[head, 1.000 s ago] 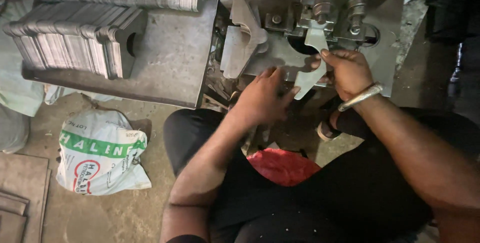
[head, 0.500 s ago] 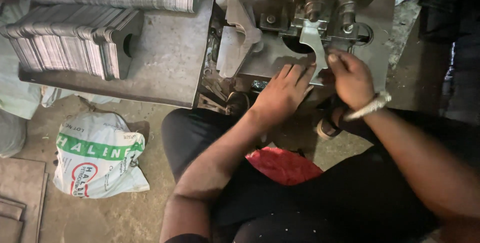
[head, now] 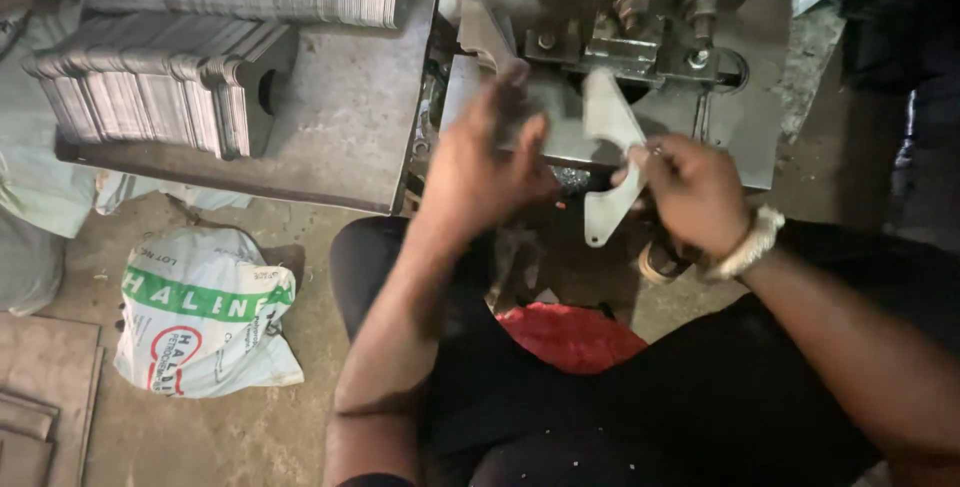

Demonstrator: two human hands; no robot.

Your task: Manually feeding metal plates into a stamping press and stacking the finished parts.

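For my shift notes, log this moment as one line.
right hand: grips flat metal piece in front of press machine | left hand: open, blurred, holds nothing | stacked metal blanks on bench, left

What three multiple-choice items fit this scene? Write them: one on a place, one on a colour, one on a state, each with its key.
1. Where do the stacked metal plates lie?
A. on the metal bench to the left of the machine
B. on the lap
C. in the sack

2. What colour is the cloth on the lap?
A. blue
B. red
C. yellow

3. What does the right hand hold?
A. nothing
B. a hammer
C. a flat metal piece

Key: 1 A, the stacks stand on the bench; 2 B, it shows red against dark clothing; 3 C, its fingers pinch the pale piece.
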